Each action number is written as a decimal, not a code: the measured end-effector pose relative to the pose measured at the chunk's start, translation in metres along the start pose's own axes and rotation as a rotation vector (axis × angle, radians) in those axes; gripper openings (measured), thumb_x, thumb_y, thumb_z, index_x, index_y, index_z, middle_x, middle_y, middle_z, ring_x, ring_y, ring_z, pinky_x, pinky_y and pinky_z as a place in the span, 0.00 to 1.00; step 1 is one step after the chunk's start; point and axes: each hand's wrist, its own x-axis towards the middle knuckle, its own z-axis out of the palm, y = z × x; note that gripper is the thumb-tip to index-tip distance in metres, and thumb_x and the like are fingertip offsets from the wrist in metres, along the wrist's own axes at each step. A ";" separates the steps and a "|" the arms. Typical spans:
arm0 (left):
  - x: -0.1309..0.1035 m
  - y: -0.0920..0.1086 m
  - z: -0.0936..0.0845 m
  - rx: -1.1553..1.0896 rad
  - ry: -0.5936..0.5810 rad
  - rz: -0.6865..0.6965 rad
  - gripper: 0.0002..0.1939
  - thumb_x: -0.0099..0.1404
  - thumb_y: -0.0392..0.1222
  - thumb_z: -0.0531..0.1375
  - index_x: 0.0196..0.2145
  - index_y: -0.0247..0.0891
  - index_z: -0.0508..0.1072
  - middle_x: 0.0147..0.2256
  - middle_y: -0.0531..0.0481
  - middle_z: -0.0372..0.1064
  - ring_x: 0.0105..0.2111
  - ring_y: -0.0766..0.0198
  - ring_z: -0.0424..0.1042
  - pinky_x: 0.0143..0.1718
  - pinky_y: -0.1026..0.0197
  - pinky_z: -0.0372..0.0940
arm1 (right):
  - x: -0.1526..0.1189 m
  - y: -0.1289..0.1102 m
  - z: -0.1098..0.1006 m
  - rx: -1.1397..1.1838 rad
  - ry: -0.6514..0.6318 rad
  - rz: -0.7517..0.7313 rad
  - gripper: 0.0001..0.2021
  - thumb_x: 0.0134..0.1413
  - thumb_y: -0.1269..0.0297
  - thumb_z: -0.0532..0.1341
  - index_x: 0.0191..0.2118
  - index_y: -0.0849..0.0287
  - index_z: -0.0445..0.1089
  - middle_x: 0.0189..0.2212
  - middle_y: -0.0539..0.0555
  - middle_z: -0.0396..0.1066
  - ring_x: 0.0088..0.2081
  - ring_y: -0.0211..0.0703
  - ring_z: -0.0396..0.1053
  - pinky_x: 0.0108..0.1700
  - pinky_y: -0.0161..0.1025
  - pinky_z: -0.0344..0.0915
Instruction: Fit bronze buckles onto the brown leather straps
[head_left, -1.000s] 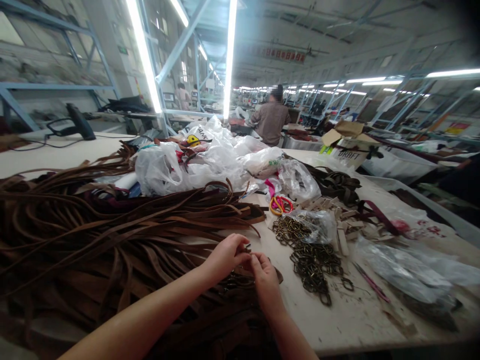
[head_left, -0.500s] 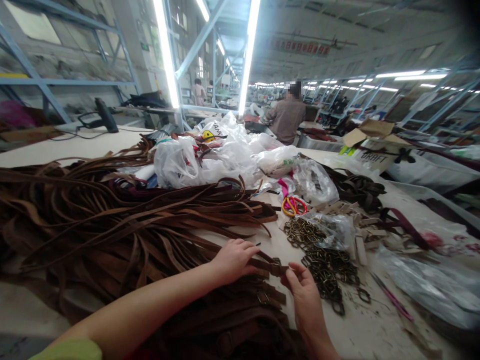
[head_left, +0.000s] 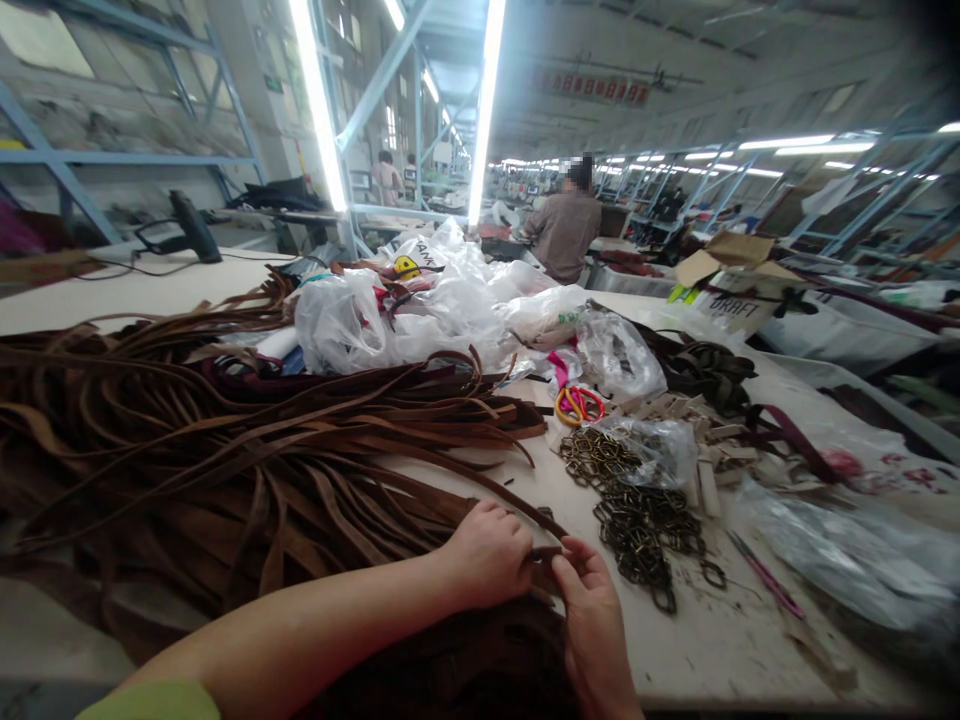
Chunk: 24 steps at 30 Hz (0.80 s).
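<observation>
My left hand [head_left: 491,555] is closed round a brown leather strap near the front of the table, its fingers curled. Just to its right, my right hand [head_left: 589,590] pinches the end of the same strap between thumb and fingers. Many long brown straps [head_left: 300,430] lie in a heap to the left and under my left arm. Right of my hands is a pile of dark brass-coloured metal buckles [head_left: 637,530]. Whatever lies inside my left fist is hidden.
Behind the straps lie white plastic bags [head_left: 450,300]. Scissors [head_left: 577,404] rest above the buckles, and pink-handled snips [head_left: 765,575] lie to the right beside a clear plastic bag [head_left: 847,560]. An open carton [head_left: 739,300] stands farther back. A person [head_left: 566,230] is beyond the table.
My left hand has closed and moved right and slightly down, nearer my right hand. The buckle seen between my hands earlier is now mostly hidden. The whole view has shifted slightly.
</observation>
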 end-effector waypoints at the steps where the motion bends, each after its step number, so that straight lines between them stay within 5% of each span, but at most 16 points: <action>1: 0.000 0.002 -0.002 -0.019 -0.004 0.006 0.08 0.56 0.43 0.54 0.29 0.35 0.67 0.26 0.48 0.67 0.29 0.61 0.66 0.39 0.56 0.57 | -0.001 -0.001 -0.002 -0.018 -0.010 -0.010 0.17 0.39 0.59 0.64 0.38 0.55 0.62 0.30 0.45 0.67 0.33 0.34 0.66 0.34 0.30 0.64; 9: 0.002 0.010 0.003 0.074 0.069 0.106 0.10 0.62 0.44 0.49 0.30 0.35 0.64 0.27 0.49 0.65 0.29 0.60 0.65 0.33 0.56 0.56 | -0.006 -0.002 -0.002 0.051 -0.062 0.098 0.22 0.36 0.58 0.65 0.41 0.55 0.61 0.31 0.46 0.66 0.34 0.36 0.65 0.36 0.32 0.63; 16: 0.007 0.002 -0.001 0.049 -0.101 0.102 0.10 0.57 0.45 0.55 0.30 0.34 0.68 0.27 0.47 0.66 0.29 0.59 0.67 0.33 0.57 0.58 | -0.006 0.000 -0.010 0.052 -0.005 0.076 0.20 0.37 0.60 0.64 0.39 0.55 0.60 0.29 0.45 0.66 0.31 0.36 0.66 0.34 0.32 0.63; 20: 0.009 -0.030 -0.011 -0.158 -0.227 -0.012 0.17 0.58 0.53 0.54 0.40 0.40 0.69 0.35 0.48 0.67 0.34 0.60 0.68 0.32 0.62 0.60 | 0.004 -0.001 -0.026 -0.300 -0.100 -0.054 0.15 0.45 0.56 0.58 0.38 0.58 0.62 0.31 0.51 0.68 0.35 0.42 0.67 0.38 0.38 0.63; 24: 0.001 -0.065 -0.007 -0.071 -0.333 -0.171 0.17 0.64 0.44 0.46 0.29 0.38 0.72 0.31 0.48 0.67 0.30 0.61 0.67 0.30 0.63 0.59 | 0.015 -0.003 -0.048 -0.746 -0.088 -0.247 0.14 0.48 0.54 0.54 0.36 0.59 0.65 0.33 0.54 0.68 0.35 0.45 0.65 0.39 0.41 0.60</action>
